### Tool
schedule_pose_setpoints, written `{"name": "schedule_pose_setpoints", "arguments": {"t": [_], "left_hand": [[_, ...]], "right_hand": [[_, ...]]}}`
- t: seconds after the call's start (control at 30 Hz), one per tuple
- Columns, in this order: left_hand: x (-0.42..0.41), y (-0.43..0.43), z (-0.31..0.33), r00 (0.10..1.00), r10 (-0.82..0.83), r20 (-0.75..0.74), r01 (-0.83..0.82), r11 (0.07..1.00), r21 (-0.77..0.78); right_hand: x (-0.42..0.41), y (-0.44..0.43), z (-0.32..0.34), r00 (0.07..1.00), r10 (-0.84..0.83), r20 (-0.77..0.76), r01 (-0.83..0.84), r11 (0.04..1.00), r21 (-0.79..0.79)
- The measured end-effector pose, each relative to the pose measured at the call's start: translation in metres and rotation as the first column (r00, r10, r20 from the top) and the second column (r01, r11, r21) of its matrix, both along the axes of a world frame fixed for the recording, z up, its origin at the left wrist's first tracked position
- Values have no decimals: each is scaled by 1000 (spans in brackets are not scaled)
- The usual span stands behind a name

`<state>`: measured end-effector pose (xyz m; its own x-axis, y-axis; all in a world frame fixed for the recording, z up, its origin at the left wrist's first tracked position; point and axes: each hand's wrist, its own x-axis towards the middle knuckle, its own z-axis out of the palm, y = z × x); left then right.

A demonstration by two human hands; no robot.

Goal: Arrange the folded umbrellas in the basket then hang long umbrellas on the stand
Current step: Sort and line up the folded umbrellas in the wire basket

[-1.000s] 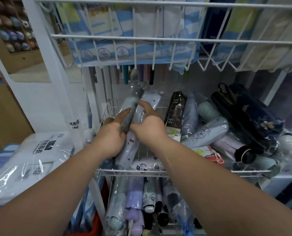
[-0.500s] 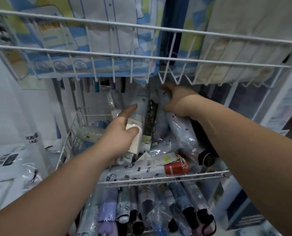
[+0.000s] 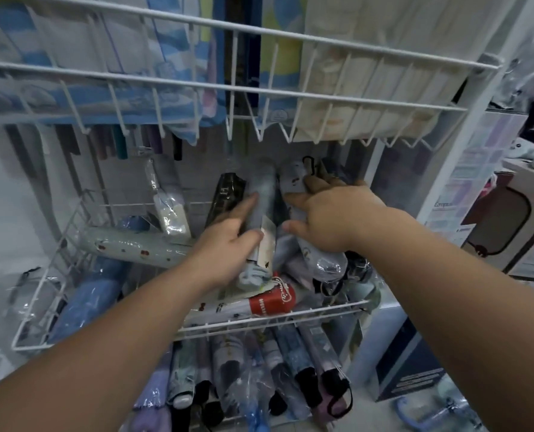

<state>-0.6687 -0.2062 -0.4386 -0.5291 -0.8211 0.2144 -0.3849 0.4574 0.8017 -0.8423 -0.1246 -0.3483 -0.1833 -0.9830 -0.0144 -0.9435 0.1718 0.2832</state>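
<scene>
Both hands are working inside the white wire basket (image 3: 41,291), which is stuffed w/ folded umbrellas, most in shiny clear plastic sleeves. The left hand (image 3: 225,247) is gripping a grey-blue umbrella (image 3: 262,194) around the middle of the basket, thumb wrapping it and index finger lying straight along it; a white paper tag (image 3: 267,244) is sticking out by the thumb, can't read it tho. The right hand (image 3: 331,213) is lying over a pale printed umbrella (image 3: 290,179) toward the basket's back right, fingers fanned and curling over it, thumb hooking the side. A glossy black umbrella (image 3: 225,198) w/ pale lettering (too blurry to read) is leaning at the basket's back. A mint umbrella w/ cherry prints (image 3: 128,247) is lying crosswise on the basket's left side, w/ a fat blue umbrella (image 3: 85,304) in front of it. At the basket's front rail a red label (image 3: 272,299) w/ white script is showing, illegible. Above the basket, an upper wire rack (image 3: 259,92) is holding flat blue and cream packs. Below the basket, more sleeved umbrellas (image 3: 293,363) are standing in a row, handles toward the camera.
</scene>
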Motion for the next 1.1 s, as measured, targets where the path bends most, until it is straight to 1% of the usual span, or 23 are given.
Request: {"name": "schedule_pose_setpoints", "arguments": {"t": [0.07, 0.13, 0.2, 0.3, 0.4, 0.43, 0.57, 0.7, 0.87, 0.93, 0.97, 1.03, 1.1], "left_hand": [[0, -1, -1, 997, -5, -81, 8, 999, 37], [-1, -4, -4, 995, -49, -89, 52, 998, 37], [-3, -5, -7, 994, -86, -62, 87, 996, 18], [-12, -2, 1, 998, -27, -50, 24, 998, -65], [-32, 8, 16, 993, 55, -105, -65, 994, -90], [-38, 11, 19, 993, 55, -106, -66, 992, -106], [-40, 7, 12, 1000, 12, 8, -10, 983, -182], [-11, 2, 5, 979, 30, 202, 33, 953, -302], [13, 4, -8, 959, 31, 281, 84, 918, -388], [17, 7, -11, 944, 40, 327, 101, 910, -403], [19, 8, -12, 943, 33, 332, 104, 917, -386], [23, 13, -11, 962, 3, 275, 85, 948, -306], [32, 16, -13, 981, -5, 195, 54, 968, -246]], "right_hand": [[1, 1, -2, 1000, 0, 20, 1, 1000, -18], [0, 2, -1, 999, -10, 35, 11, 999, -41], [-2, 5, 0, 998, -26, 63, 29, 999, -46], [-9, 13, 1, 995, -25, 101, 33, 996, -80], [-15, 16, 1, 993, -27, 116, 43, 990, -135], [-17, 16, 1, 992, -34, 123, 53, 986, -158], [-20, 18, -4, 989, -44, 144, 72, 978, -195], [-15, 22, -14, 992, -11, 128, 35, 982, -187], [10, 20, -6, 999, -6, 38, 12, 986, -168], [28, 17, 1, 998, 48, 37, -40, 979, -198], [38, 12, 4, 993, 111, 39, -99, 970, -222], [59, -5, 4, 960, 268, 82, -243, 940, -238], [74, -24, -6, 930, 340, 137, -319, 935, -153]]}}
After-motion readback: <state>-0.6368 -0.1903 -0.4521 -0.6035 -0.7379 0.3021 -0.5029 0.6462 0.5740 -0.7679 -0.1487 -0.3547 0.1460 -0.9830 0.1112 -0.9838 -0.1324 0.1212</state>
